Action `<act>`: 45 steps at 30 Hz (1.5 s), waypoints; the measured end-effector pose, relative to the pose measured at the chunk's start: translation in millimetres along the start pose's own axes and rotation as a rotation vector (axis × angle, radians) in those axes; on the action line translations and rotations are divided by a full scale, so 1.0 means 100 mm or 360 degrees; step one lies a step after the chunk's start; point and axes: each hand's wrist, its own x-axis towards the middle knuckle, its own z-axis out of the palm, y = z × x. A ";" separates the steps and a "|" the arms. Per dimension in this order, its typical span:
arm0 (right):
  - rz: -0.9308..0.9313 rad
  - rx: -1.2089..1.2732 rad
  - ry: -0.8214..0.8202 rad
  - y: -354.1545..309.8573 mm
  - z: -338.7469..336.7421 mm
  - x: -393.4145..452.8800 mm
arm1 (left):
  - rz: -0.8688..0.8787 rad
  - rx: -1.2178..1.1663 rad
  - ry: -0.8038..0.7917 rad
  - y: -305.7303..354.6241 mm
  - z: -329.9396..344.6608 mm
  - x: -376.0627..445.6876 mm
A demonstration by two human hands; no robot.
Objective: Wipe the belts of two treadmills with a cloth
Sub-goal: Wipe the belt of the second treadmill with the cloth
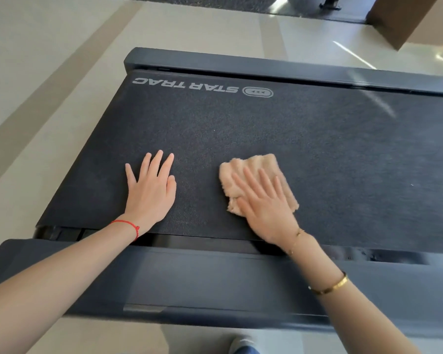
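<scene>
While the cloth (260, 180) lies folded on the belt (317, 159) near its near edge, the right hand (265, 203) presses it with straight, spread fingers. The left hand (151, 190) braces flat beside it. Wiping looks underway; next, likely a sweep toward the unwiped right stretch.

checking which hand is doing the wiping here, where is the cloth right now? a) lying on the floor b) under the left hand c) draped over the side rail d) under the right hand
d: the tan cloth lies flat on the treadmill belt with the right hand pressed on it, fingers straight, while the left hand rests bare on the belt.
</scene>
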 end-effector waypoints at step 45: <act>0.0265 0.0293 0.0390 0.24 -0.16 0.28 | 0.0034 -0.0097 0.0045 0.29 0.04 -0.13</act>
